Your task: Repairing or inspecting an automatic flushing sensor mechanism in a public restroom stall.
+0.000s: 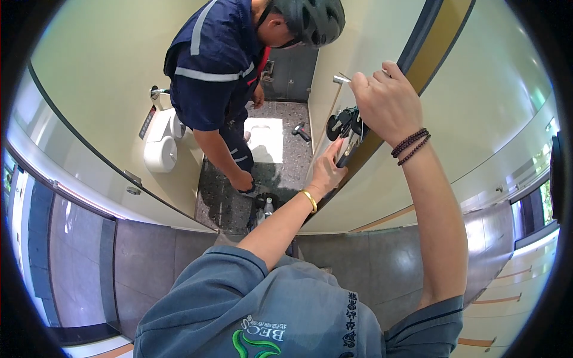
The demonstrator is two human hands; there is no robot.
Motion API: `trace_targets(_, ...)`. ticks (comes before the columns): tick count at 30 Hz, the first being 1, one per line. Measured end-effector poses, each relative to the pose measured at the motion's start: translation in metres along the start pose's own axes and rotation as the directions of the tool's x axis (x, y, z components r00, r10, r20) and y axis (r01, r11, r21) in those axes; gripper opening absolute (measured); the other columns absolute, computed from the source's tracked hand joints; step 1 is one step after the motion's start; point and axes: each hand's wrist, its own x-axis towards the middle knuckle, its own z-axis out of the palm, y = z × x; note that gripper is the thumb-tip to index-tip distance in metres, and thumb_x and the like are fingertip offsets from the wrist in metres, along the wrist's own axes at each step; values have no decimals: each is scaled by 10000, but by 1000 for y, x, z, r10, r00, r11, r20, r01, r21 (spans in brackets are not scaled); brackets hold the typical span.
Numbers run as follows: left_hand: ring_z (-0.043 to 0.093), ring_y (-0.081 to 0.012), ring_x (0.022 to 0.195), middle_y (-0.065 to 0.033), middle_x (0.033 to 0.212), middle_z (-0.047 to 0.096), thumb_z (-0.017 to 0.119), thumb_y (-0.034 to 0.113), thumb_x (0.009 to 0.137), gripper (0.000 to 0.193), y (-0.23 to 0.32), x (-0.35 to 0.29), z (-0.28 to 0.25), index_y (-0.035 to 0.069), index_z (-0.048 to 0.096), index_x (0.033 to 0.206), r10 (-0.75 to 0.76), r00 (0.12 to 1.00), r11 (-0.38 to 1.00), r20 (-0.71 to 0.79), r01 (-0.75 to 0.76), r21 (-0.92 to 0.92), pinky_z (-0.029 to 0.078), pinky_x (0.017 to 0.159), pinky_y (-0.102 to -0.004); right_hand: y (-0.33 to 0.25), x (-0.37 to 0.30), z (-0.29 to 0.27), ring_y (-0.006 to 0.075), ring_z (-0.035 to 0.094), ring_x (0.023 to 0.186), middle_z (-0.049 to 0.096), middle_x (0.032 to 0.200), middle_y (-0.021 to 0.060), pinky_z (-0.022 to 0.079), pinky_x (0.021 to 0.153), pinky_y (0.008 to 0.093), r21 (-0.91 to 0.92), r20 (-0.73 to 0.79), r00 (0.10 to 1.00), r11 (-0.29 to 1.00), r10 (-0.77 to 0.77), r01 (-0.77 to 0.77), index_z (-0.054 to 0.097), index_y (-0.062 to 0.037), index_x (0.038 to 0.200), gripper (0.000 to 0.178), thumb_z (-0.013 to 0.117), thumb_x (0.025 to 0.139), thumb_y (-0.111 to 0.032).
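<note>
- Black-and-silver cluster [345, 124], either a lock fitting or a bunch of keys, is seen between the hands, below the right and just beyond the left fingertips, beside the brown door edge [449, 33].
- Hands are held apart: the right hand [389, 104] is raised above with its fingers curled, and what is gripped, if anything, cannot be told; the left hand [327, 173] is spread below, its index finger extended to the cluster, where contact cannot be confirmed.
- A pinched finger is judged the chief risk, since the left hand is placed close to the edge and could be caught if the panel were swung or nudged.
- Small metal parts could be dropped to the floor below the left hand if the cluster were loosened without support from beneath.
- Sight of the cluster could be blocked by the right hand's own curled fingers, which are held just above it.
- Space to the left of both hands is taken up by a co-worker [209, 65] in navy, by whom the helmeted head is bent low; a bump could be caused if the panel were pushed inward.
- Beyond the left hand, a power drill [301, 132] is left lying on the speckled floor [290, 161], where it could be stepped on.
- Farther left, a white paper dispenser [161, 154] is mounted on the wall, well apart from both hands.
</note>
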Motion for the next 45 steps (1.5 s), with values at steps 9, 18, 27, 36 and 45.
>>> trace_targets(9,590,-329,1126,-155,1299,565,659,41,668,684,-2,1,0,66,486,1330,0,1000,1000,24,0,18,491,928,-355,0,0,1,210,608,578,573,537,82,445,864,318,-16,0,1000,1000,-5,5,503,-110,633,177,556,801,-89)
trace_targets(18,587,-322,1130,-149,1322,550,655,44,667,689,-7,1,3,71,479,1333,38,999,998,7,-38,43,491,926,-355,0,0,1,211,611,585,578,543,84,445,882,326,-6,-1,1000,1000,1,-1,505,-109,633,167,555,790,-83)
trace_targets(27,573,-326,1162,-167,1337,540,655,44,673,683,-4,2,2,61,482,1334,30,999,999,11,-31,15,479,955,-350,1,0,1,214,613,581,586,547,86,440,868,318,14,-18,1000,1000,5,-5,528,-105,648,155,564,799,-103)
trace_targets(36,554,-321,1204,-183,1344,536,665,19,664,698,-7,2,2,42,485,1338,88,996,996,-12,-88,11,460,995,-346,0,0,1,205,611,568,590,545,81,436,851,307,-4,-5,1000,1000,-1,1,533,-109,646,159,565,802,-103)
trace_targets(45,589,-312,1148,-168,1330,553,672,32,659,713,-16,3,7,50,484,1346,52,998,999,-24,-52,2,473,963,-334,0,0,1,200,607,560,582,533,78,435,839,303,-5,-32,999,1000,-13,13,522,-112,635,167,562,797,-99)
